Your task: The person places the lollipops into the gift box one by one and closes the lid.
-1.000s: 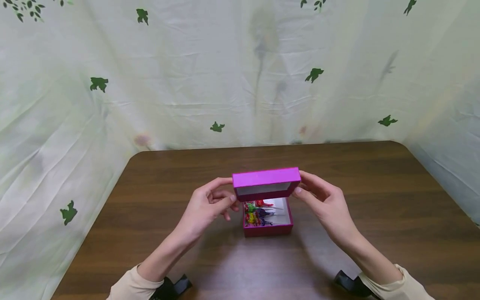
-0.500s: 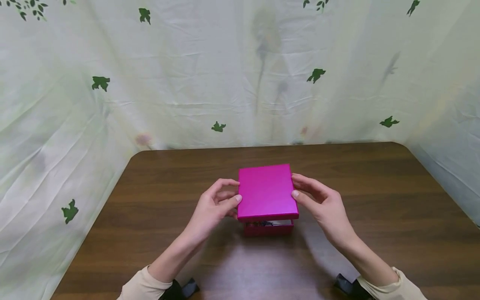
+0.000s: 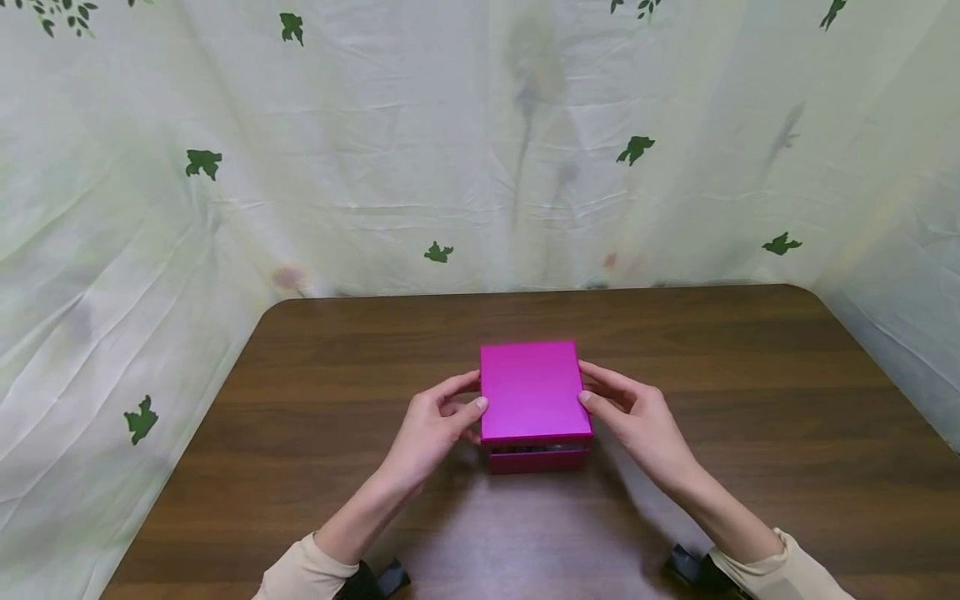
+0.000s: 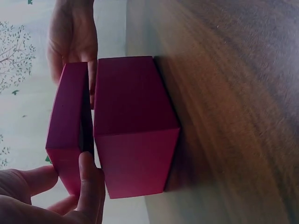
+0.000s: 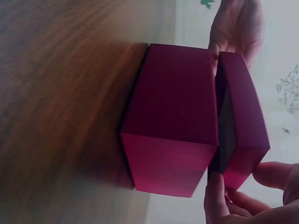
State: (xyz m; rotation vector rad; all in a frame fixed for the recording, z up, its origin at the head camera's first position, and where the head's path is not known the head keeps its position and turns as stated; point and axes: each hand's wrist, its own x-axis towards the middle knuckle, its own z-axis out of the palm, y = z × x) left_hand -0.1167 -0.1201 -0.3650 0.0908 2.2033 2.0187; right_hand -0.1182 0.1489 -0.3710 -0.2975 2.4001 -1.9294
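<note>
A magenta box lid is held level just above the matching box base, with a narrow gap between the two along the near side. My left hand grips the lid's left side, thumb near its top edge and fingers along the side. On the opposite side, my right hand holds the lid the same way. Both wrist views show the lid apart from the base, slightly tilted. What lies inside the base is almost wholly hidden by the lid.
The box stands on a brown wood-grain table. Behind and at the sides hangs a pale cloth with green leaf prints. Dark straps with small devices sit at both wrists.
The lid has turned from tilted up, showing wrapped lollipops in the base, to nearly level. Both hands have lowered it over the base, covering the lollipops.
</note>
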